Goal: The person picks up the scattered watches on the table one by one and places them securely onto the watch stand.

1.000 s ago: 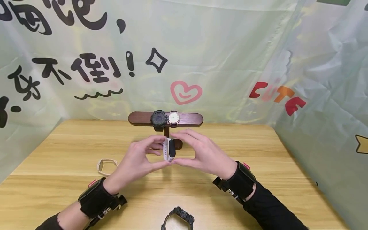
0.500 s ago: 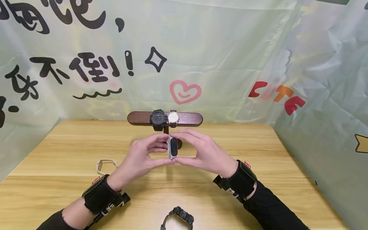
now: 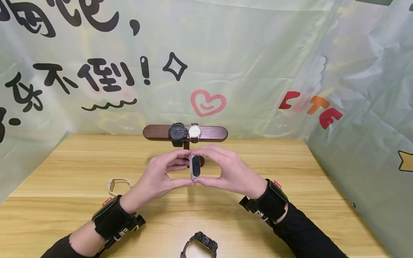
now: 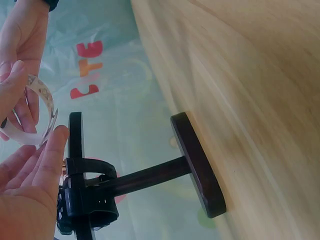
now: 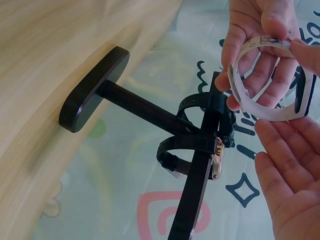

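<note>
A white fitness band [image 3: 195, 166] with a black screen is held between both hands, above the table and in front of the watch stand [image 3: 211, 133]. Its strap forms a loop in the right wrist view. From the left side, my left hand [image 3: 158, 173] pinches the band between thumb and fingers. My right hand [image 3: 232, 172] grips it from the other side, thumb at its lower edge and fingers at its upper edge. On the stand's dark wooden bar sit a black watch [image 3: 177, 133] and a watch with a pale dial [image 3: 194, 132].
A pale-strapped watch [image 3: 112, 185] lies on the wooden table [image 3: 274, 161], left of my left hand. Near the front edge lies another black watch [image 3: 206, 240]. A printed cloth [image 3: 251, 71] hangs behind the table and along its right side.
The fitness band has shifted slightly right and turned, so less of its strap shows on the left. My left hand has moved right with it; the right hand has barely moved.
</note>
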The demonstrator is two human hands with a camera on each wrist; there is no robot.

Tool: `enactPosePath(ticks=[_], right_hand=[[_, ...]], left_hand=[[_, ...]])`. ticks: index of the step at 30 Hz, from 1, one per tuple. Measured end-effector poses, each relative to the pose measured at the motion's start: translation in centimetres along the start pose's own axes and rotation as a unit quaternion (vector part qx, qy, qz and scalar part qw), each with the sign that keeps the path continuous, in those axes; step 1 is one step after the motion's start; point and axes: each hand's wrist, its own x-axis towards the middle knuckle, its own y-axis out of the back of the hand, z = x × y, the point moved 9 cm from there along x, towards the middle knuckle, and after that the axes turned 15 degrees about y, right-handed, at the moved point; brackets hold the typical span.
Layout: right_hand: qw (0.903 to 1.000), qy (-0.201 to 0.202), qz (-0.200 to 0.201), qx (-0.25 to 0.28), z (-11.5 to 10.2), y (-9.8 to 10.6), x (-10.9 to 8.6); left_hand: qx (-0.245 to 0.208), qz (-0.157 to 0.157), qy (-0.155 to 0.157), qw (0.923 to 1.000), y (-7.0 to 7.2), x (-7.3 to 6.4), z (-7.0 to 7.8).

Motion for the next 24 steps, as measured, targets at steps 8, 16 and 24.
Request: enactPosePath(ticks=[8, 16, 24], right_hand=[[0.9998, -0.004, 0.004, -0.019, 0.2, 0.9, -0.1], [0.9994, -0.021, 0.009, -0.026, 0.8, 1.9, -0.5], [0.9977, -0.042, 0.027, -0.045, 1.6, 4.1, -1.1]], left_hand=[[0.035, 0.017, -0.010, 0.9992, 1.0, -0.1, 0.3], [0.092, 0.065, -0.022, 0.9934, 2.6, -0.2, 0.6], [0.138, 0.110, -0.052, 0.9829, 4.6, -0.5, 1.6]])
